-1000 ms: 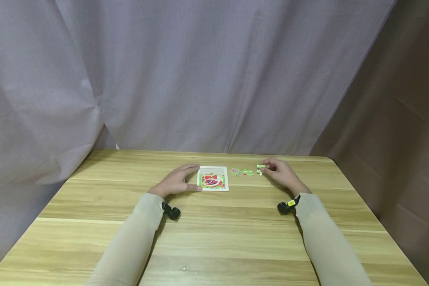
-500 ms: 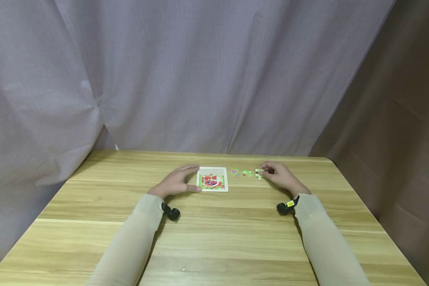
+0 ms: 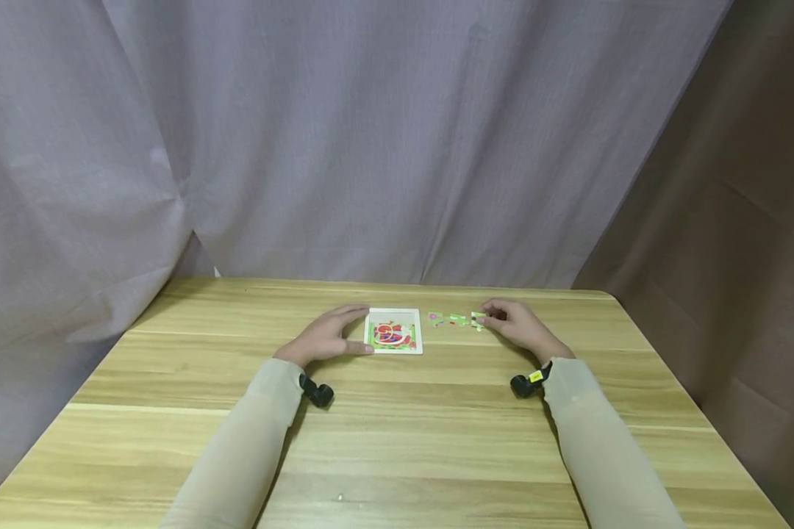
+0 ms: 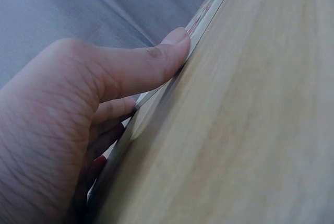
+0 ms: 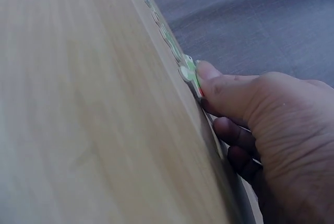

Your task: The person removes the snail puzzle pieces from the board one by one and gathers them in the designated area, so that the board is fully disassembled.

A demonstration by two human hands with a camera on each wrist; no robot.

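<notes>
Right grip on puzzle piece, wooden tabletop

Between my sleeves, the tabletop provides a wide passage toward the puzzle frame. My left hand blocks the frame's left side. Only a narrow gap separates its right side from the loose pieces. My right hand obstructs the row's right end. The curtain bounds the far side.

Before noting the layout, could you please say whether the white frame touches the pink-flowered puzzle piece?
Apart: the head view shows wooden tabletop between the white frame and the pink-flowered puzzle piece.
</notes>
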